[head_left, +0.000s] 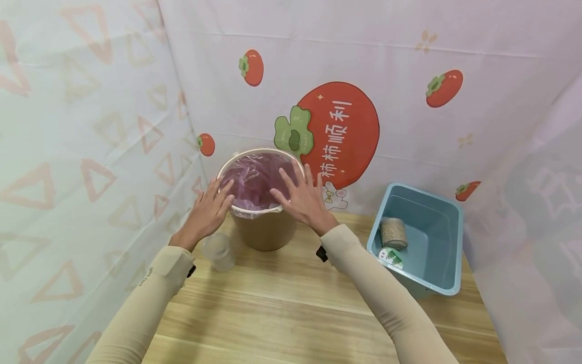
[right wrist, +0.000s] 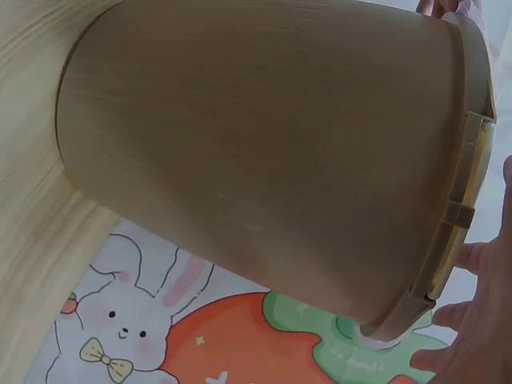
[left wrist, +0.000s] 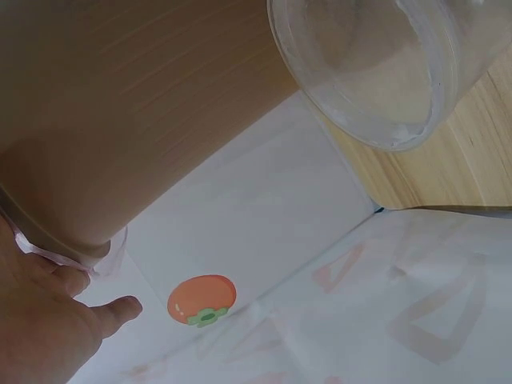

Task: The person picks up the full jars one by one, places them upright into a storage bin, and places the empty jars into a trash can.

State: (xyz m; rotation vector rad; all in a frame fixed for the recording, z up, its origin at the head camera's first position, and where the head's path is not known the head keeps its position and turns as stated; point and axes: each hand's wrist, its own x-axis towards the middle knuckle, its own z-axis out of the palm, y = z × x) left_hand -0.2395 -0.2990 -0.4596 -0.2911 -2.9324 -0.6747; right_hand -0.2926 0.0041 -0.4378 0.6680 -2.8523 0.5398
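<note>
A brown trash can [head_left: 265, 235] with a cream rim stands on the table by the back wall. A thin purple trash bag [head_left: 250, 187] lines it, its edge folded over the rim. My left hand [head_left: 206, 212] lies at the can's left side, fingers spread at the rim. Over the right side of the rim, my right hand [head_left: 302, 199] spreads its fingers. Neither hand grips anything. In the right wrist view the right hand's fingers [right wrist: 452, 316] show beside the rim. A clear plastic container [head_left: 219, 252] stands below my left hand, near the can.
At the right stands a light blue bin [head_left: 458, 247]. Inside it lies a small cylindrical container with beige contents [head_left: 393, 233], and a green-and-white round label [head_left: 391, 258] shows near its front left edge. Printed cloth walls [head_left: 218, 91] enclose the wooden table [head_left: 263, 313].
</note>
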